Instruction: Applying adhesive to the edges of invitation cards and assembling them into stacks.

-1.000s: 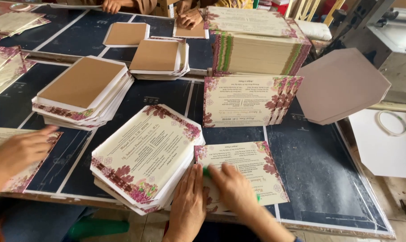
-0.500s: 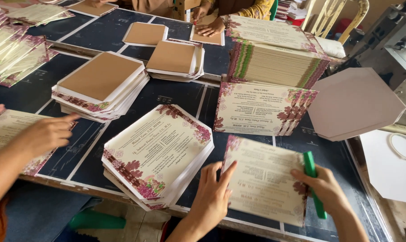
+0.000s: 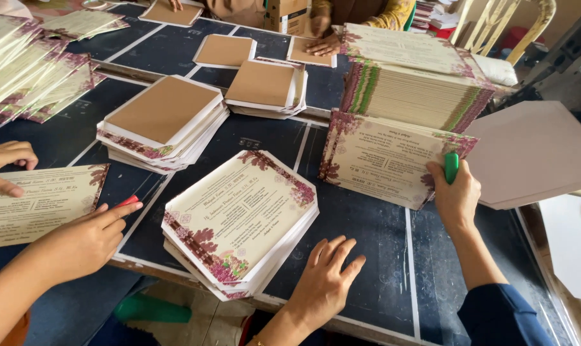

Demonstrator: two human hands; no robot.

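My right hand [image 3: 456,195] is closed around a small green tool [image 3: 451,166] and rests on the right edge of a cream card with purple floral borders [image 3: 383,160]. That card lies on top of a low stack in front of a tall pile of cards [image 3: 418,90]. My left hand [image 3: 329,279] lies flat on the dark table [image 3: 367,224], fingers spread, holding nothing. It sits just right of a fanned stack of floral cards [image 3: 239,218].
A co-worker's hands [image 3: 79,240] at the left press a single card [image 3: 37,202], with a red tool under one finger. Stacks of brown-backed cards [image 3: 165,118] lie behind. An octagonal grey board [image 3: 534,154] lies at the right. Another person's hands [image 3: 322,45] work at the far side.
The card that lay under both my hands is gone from the table in front of me. My right hand moved up and right to the low stack; my left hand stayed flat on the table.
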